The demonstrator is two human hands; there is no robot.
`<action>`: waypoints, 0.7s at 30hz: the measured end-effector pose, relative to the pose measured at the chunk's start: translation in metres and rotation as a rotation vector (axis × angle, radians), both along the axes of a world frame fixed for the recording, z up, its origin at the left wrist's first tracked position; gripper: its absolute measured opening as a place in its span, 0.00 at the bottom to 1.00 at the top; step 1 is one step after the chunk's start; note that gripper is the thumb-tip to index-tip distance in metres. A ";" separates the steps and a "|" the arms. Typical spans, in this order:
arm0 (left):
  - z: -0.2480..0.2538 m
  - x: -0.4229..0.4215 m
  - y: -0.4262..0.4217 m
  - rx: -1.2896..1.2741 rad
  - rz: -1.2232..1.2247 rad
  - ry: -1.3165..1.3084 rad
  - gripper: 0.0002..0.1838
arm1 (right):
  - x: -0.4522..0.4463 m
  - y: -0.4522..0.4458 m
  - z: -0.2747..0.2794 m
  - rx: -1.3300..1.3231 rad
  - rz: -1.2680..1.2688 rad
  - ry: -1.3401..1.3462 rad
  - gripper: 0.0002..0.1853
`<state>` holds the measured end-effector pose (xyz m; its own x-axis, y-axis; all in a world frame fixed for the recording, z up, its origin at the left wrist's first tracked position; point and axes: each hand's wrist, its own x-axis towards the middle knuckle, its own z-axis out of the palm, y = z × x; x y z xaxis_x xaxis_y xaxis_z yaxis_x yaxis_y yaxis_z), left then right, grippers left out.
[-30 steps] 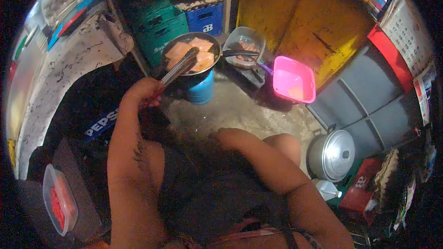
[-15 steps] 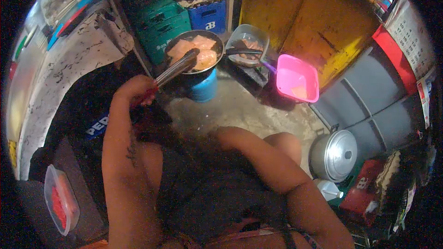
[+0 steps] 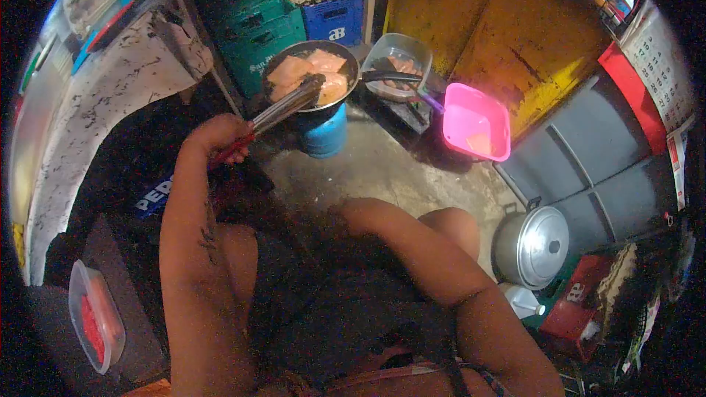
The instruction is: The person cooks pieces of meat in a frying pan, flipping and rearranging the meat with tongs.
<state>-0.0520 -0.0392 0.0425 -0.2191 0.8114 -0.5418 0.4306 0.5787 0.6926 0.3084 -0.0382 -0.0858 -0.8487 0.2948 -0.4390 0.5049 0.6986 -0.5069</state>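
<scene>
Near the left side, my left hand (image 3: 226, 138) is closed round the red handle of metal tongs (image 3: 283, 110). The dark tips of the tongs rest at the food in a round black pan (image 3: 355, 73). Several flat pinkish-orange slices (image 3: 293, 71) lie in that pan, which stands above a blue gas cylinder (image 3: 324, 137). My right hand (image 3: 353, 218) is low in front of my body, near my knees; its fingers are lost in shadow.
A clear tub (image 3: 423, 48) with meat pieces stands right of the pan, beneath its handle. Beyond it are a pink basin (image 3: 478, 114) and a lidded silver pot (image 3: 543, 246). Green crates (image 3: 268, 33) and a blue crate (image 3: 334, 22) stand behind.
The view has shifted slightly, so the pan and tub sit a little higher and further right. My left hand has moved slightly back with the tongs still in it. My right hand stays low.
</scene>
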 end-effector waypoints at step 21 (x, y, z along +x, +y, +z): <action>-0.018 0.014 0.020 0.010 0.001 -0.129 0.18 | 0.003 0.004 -0.023 -0.108 -0.043 0.058 0.30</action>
<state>-0.0382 -0.0190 0.0242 -0.1490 0.8168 -0.5573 0.3368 0.5718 0.7481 0.3116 -0.0338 -0.1085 -0.8614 0.2850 -0.4204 0.5006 0.6168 -0.6074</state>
